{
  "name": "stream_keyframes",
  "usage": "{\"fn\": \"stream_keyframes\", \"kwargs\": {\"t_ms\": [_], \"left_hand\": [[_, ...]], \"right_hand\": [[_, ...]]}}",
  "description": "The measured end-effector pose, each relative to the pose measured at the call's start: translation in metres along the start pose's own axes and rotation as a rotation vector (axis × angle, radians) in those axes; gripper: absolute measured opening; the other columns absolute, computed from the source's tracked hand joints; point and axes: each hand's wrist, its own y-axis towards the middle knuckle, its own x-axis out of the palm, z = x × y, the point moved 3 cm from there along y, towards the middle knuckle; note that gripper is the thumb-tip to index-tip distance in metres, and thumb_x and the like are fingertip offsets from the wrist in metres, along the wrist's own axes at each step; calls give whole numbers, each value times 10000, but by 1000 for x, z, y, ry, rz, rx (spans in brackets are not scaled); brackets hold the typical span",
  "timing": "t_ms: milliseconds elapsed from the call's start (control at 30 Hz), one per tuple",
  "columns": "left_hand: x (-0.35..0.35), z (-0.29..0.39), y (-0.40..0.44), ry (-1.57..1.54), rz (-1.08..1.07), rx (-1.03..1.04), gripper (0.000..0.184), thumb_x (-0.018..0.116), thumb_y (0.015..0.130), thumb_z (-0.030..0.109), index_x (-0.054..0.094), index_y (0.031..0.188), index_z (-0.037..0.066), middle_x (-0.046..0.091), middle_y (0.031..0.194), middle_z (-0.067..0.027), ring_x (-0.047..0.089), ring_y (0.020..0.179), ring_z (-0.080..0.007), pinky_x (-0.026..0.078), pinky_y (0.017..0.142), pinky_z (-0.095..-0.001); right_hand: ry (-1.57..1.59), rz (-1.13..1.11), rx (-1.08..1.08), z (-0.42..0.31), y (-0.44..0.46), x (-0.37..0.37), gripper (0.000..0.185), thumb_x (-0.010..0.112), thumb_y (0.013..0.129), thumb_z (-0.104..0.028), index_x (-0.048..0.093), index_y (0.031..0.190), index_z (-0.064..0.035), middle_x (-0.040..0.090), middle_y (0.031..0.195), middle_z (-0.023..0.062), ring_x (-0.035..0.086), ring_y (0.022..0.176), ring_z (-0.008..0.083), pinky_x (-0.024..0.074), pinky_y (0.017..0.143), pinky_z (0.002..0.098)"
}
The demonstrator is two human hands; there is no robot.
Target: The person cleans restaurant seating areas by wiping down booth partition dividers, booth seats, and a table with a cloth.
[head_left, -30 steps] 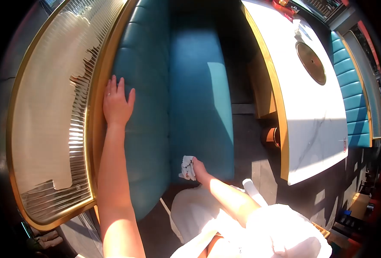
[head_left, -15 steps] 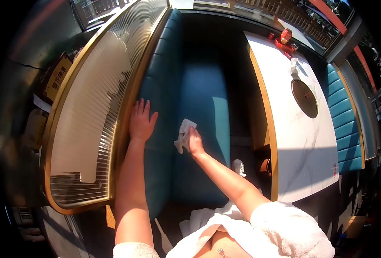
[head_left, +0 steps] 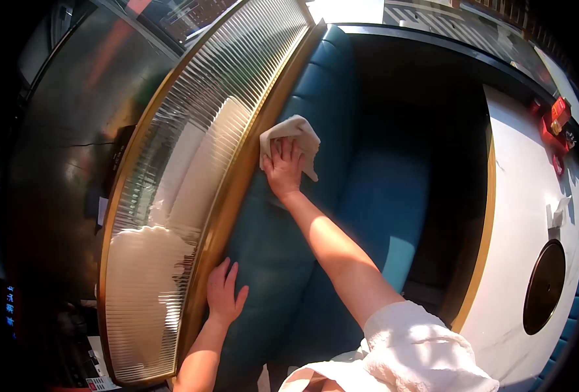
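Note:
My right hand (head_left: 285, 168) holds a white cloth (head_left: 302, 134) against the upper part of the teal bench backrest (head_left: 332, 85), close to its wooden top edge. The fingers lie over the cloth, which spreads out around them. Lower down, my left hand (head_left: 225, 292) rests on the backrest beside the wooden trim (head_left: 253, 147), fingers apart and holding nothing. The blue-teal seat cushion (head_left: 384, 196) runs along the right of the backrest, part of it in sunlight.
A gold-framed ribbed glass divider (head_left: 152, 261) rises on the left of the bench. To the right stands a white marble-look table (head_left: 505, 261) with a round dark plate (head_left: 544, 287) set in it. A red condiment holder (head_left: 554, 134) and a white tissue (head_left: 557, 212) are on the tabletop.
My right hand has taken the cloth from the seat cushion up onto the backrest, spreading it out. My left hand stays on the backrest's top edge, lower in view. The view has shifted left.

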Motion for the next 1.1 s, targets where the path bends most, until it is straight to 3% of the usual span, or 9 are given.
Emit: {"fn": "stream_keyframes", "kwargs": {"t_ms": [167, 300, 467, 533, 667, 700, 867, 1033, 1100], "left_hand": [[42, 9, 233, 135, -59, 84, 586, 544, 832, 310, 375, 1307, 13, 326, 1379, -194, 304, 1272, -367, 247, 1033, -466], [84, -7, 265, 175, -105, 112, 606, 545, 806, 262, 367, 1302, -37, 304, 1395, -220, 291, 1297, -361, 149, 1064, -497], [89, -11, 270, 230, -168, 118, 582, 493, 786, 228, 385, 1267, -81, 341, 1346, -288, 329, 1269, -397, 128, 1063, -514], [89, -14, 266, 207, -160, 148, 567, 479, 782, 227, 404, 1241, -97, 352, 1325, -313, 344, 1253, -417, 126, 1064, -513], [89, -16, 265, 215, -186, 138, 562, 476, 772, 229, 412, 1225, -97, 355, 1314, -323, 355, 1230, -446, 141, 1050, -537], [89, -15, 264, 205, -184, 132, 562, 476, 772, 229, 412, 1225, -97, 355, 1314, -323, 355, 1230, -446, 141, 1050, -537], [90, -16, 264, 229, -198, 114, 591, 489, 758, 237, 384, 1254, -66, 352, 1317, -314, 369, 1214, -449, 150, 1040, -549], [90, -20, 260, 217, -203, 108, 583, 495, 754, 245, 396, 1243, -57, 362, 1309, -310, 376, 1206, -451, 149, 1043, -545], [92, -24, 260, 221, -203, 92, 582, 498, 752, 247, 399, 1239, -55, 366, 1306, -309, 376, 1205, -452, 146, 1044, -543]], "right_hand": [[59, 78, 87, 94, 149, 11, 522, 400, 889, -444, 362, 1351, -203, 250, 1435, 99, 190, 1304, 399, 191, 981, 638], [300, 171, 273, 206, 207, 44, 591, 330, 912, -453, 313, 1354, -60, 253, 1430, 139, 250, 1269, 423, 210, 1006, 587], [416, -28, 821, 376, 134, 106, 545, 320, 913, -346, 323, 1322, 14, 427, 1293, 235, 394, 1200, 381, 305, 1003, 376], [438, 5, 1038, 457, 41, 165, 526, 364, 903, -375, 490, 1177, 56, 541, 1154, 225, 496, 1103, 334, 372, 922, 363], [593, 235, 1027, 422, 45, 153, 496, 369, 925, -355, 497, 1163, 61, 573, 1091, 196, 534, 1019, 291, 383, 885, 340], [722, 121, 952, 346, 96, 90, 454, 352, 935, -302, 445, 1232, 29, 533, 1156, 228, 476, 1093, 381, 336, 956, 383], [242, 63, -193, 150, 220, -9, 366, 542, 828, -230, 532, 1144, -47, 403, 1277, 185, 336, 1179, 421, 204, 1022, 521], [415, 315, 23, 271, 353, 39, 385, 480, 860, -306, 522, 1138, -44, 504, 1095, 227, 411, 1095, 401, 308, 960, 466], [751, 167, 714, 353, 339, 84, 469, 352, 909, -300, 442, 1242, 17, 453, 1277, 210, 414, 1185, 340, 323, 977, 383]]}}
